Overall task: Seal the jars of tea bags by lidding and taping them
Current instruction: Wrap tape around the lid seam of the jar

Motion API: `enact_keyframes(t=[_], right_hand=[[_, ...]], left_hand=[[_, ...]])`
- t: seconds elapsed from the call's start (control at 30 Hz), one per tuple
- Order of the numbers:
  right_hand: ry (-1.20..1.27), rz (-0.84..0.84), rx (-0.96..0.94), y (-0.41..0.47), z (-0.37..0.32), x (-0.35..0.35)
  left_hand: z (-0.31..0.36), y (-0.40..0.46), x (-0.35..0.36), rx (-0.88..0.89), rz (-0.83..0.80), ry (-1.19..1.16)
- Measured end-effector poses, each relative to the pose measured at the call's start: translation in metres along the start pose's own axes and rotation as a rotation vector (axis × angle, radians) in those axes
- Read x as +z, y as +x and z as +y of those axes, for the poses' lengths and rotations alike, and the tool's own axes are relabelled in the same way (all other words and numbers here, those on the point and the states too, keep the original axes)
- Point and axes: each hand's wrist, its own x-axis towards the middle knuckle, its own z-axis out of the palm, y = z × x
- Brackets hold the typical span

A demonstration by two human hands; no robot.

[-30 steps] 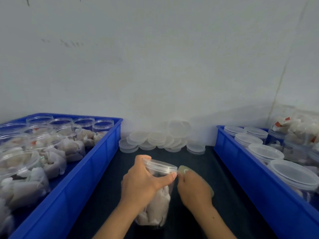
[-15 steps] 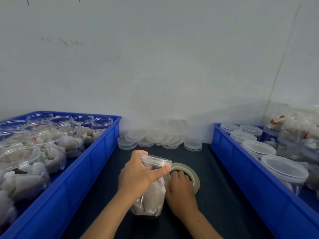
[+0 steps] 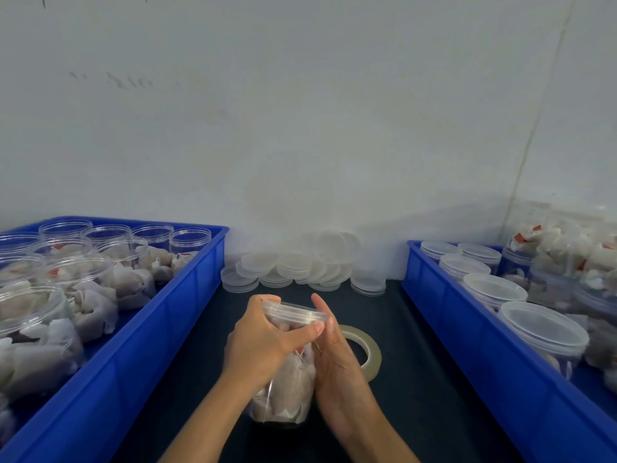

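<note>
Left hand [image 3: 263, 342] gripped the jar [image 3: 287, 372] near its top, fingers curled round the back, thumb across the front just under the lid [image 3: 293, 312]. The grip probably steadied the jar for taping. Jar stood on the dark surface [image 3: 410, 379] at 6 o'clock in the view, lid on, packed with tea bags.

Right hand [image 3: 337, 359] lay flat against the jar's right side, fingers straight and pointing up past the lid edge, holding nothing. Likely it was pressing tape down on the seam, though no tape strip could be made out.

Tape roll [image 3: 365, 349] lay flat at 3 o'clock of the jar, just beside the right hand and within easy reach.

Loose lids [image 3: 300, 265] were stacked at 12 o'clock against the wall. Left bin [image 3: 140, 332] at 9 o'clock held open jars of tea bags. Right bin [image 3: 467, 329] at 3 o'clock held lidded jars, so probably finished ones.

No readable writing or brands; red tags on some tea bags were too small to read.
</note>
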Motion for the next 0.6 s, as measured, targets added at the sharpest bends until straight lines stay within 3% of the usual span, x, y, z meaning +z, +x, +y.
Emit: enact_keyframes(t=[0.6], right_hand=[[0.073, 0.078, 0.020, 0.0017, 0.0011, 0.0032]], left_hand=[[-0.0079, 0.0035, 0.0063, 0.026, 0.005, -0.093]])
